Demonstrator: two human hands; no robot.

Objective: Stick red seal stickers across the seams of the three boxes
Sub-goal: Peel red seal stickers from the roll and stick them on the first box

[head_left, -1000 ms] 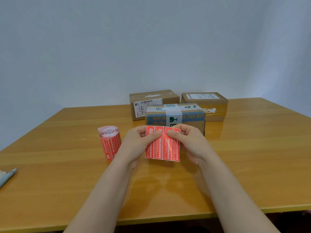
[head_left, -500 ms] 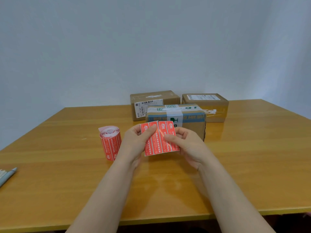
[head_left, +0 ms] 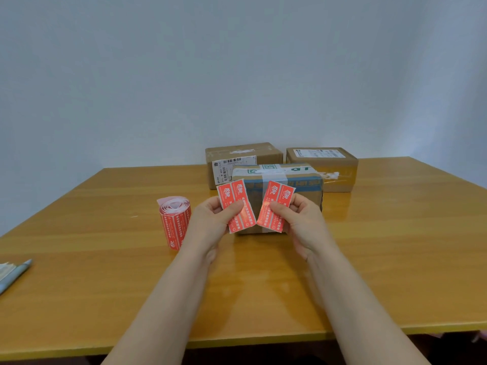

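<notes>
Wooden table (head_left: 395,259); three boxes (head_left: 303,177), sticker roll (head_left: 175,222), pen (head_left: 15,272).

blocked: sticker roll (head_left: 175,222) left, taped box (head_left: 303,184) ahead | free: table (head_left: 395,246) right side and front

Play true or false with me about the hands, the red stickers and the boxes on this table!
1. The left hand pinches the left sticker strip and the right hand pinches the right sticker strip. True.
2. The two strips are joined together. False: a gap separates them.
3. The sticker roll stands on the table, to the left of the left hand. True.
4. Four boxes sit on the table. False: there are three, the front box, the back left box and the back right box.
</notes>
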